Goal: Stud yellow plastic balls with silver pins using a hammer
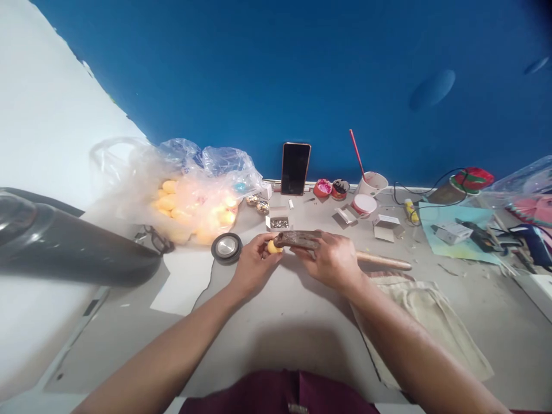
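- As we look down on a grey table (267, 328), the left hand (254, 267) pinches a small yellow ball (273, 248) between thumb and fingertips, holding it on the tabletop.
- We see the right hand (332, 261) closed around a hammer (297, 238) just behind its rusty head. The head seems to lie against the ball, and the wooden handle runs off to the right.
- Just left of the left hand we find a tape roll (226, 248) lying flat. Beyond it is a clear bag (190, 195) holding more yellow balls.
- A small open box (279, 222) sits just beyond the hammer head.
- Straight ahead we see a phone (295, 168) standing upright against the blue wall (276, 69).
- To the phone's right, a cup (371, 183) holds a red stick.
- A cloth sack (431, 328) lies under the right forearm.
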